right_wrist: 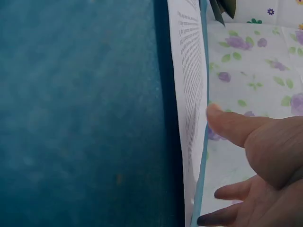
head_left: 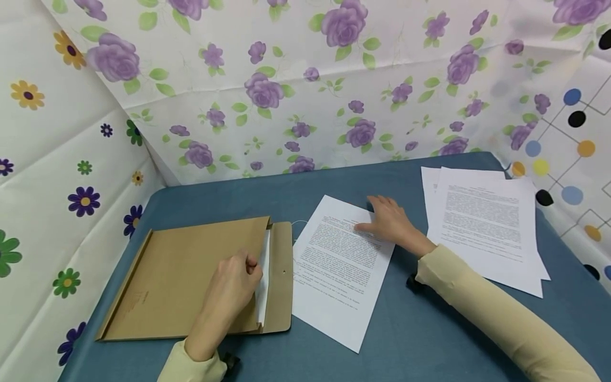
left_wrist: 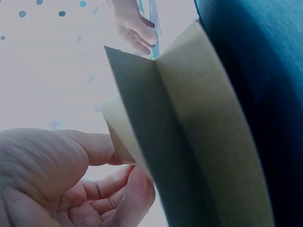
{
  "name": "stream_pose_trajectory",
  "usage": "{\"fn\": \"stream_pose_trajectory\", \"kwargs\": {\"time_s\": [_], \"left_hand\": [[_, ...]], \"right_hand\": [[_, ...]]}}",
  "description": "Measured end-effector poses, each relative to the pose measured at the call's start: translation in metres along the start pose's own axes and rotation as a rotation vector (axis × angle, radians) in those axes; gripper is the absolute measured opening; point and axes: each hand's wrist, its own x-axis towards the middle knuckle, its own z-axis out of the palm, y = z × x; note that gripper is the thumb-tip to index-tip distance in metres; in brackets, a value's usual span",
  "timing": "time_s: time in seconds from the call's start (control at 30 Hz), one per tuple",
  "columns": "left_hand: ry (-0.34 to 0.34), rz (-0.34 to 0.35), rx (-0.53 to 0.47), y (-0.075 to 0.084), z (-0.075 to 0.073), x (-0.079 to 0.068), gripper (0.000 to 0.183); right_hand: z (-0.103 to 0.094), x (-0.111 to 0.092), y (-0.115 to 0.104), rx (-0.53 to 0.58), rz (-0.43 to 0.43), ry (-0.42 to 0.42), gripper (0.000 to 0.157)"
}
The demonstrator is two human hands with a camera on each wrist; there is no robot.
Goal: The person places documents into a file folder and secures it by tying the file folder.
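A brown cardboard document folder (head_left: 191, 276) lies at the left of the table, its opening and flap (head_left: 281, 276) facing right. My left hand (head_left: 232, 281) pinches the front panel's edge between thumb and fingers, lifting it a little; the left wrist view shows that bent edge (left_wrist: 123, 137) in the grip. White paper shows inside the mouth (head_left: 262, 281). Right of the flap, a printed sheet (head_left: 339, 265) lies at a slant. Over its upper right corner is my right hand (head_left: 389, 223), thumb and fingers spread; whether it touches the sheet I cannot tell.
Several printed sheets (head_left: 482, 228) lie overlapping at the table's far right. A thin white string (head_left: 299, 221) shows between folder and slanted sheet. Floral cloth (head_left: 286, 106) hangs behind the blue tabletop (head_left: 420, 329), with patterned cloth at both sides.
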Motion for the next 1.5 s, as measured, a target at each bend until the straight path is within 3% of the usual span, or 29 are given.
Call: {"fn": "stream_pose_trajectory", "kwargs": {"time_s": [0.23, 0.53, 0.87, 1.2, 1.3, 1.43, 1.5], "left_hand": [[0.002, -0.005, -0.004, 0.000, 0.000, -0.001, 0.008], [0.003, 0.015, 0.006, 0.002, -0.001, 0.000, 0.008], [0.001, 0.029, 0.006, 0.002, -0.001, 0.000, 0.008], [0.011, 0.023, 0.017, 0.001, -0.001, -0.001, 0.006], [0.012, 0.021, 0.018, 0.002, -0.002, -0.001, 0.006], [0.004, 0.013, 0.016, 0.003, -0.002, -0.001, 0.006], [0.001, 0.010, 0.014, 0.003, -0.002, -0.001, 0.006]], "right_hand": [[-0.005, -0.012, -0.008, -0.129, 0.004, -0.019, 0.094], [-0.012, -0.009, -0.011, -0.148, 0.047, -0.056, 0.094], [-0.012, -0.004, -0.018, -0.012, 0.047, -0.067, 0.082], [-0.009, -0.005, -0.014, 0.000, 0.032, -0.047, 0.065], [-0.010, -0.006, -0.007, 0.037, -0.006, -0.025, 0.052], [-0.016, -0.007, 0.005, 0.137, -0.043, -0.049, 0.021], [-0.021, -0.008, 0.010, 0.194, -0.049, -0.065, 0.023]]}}
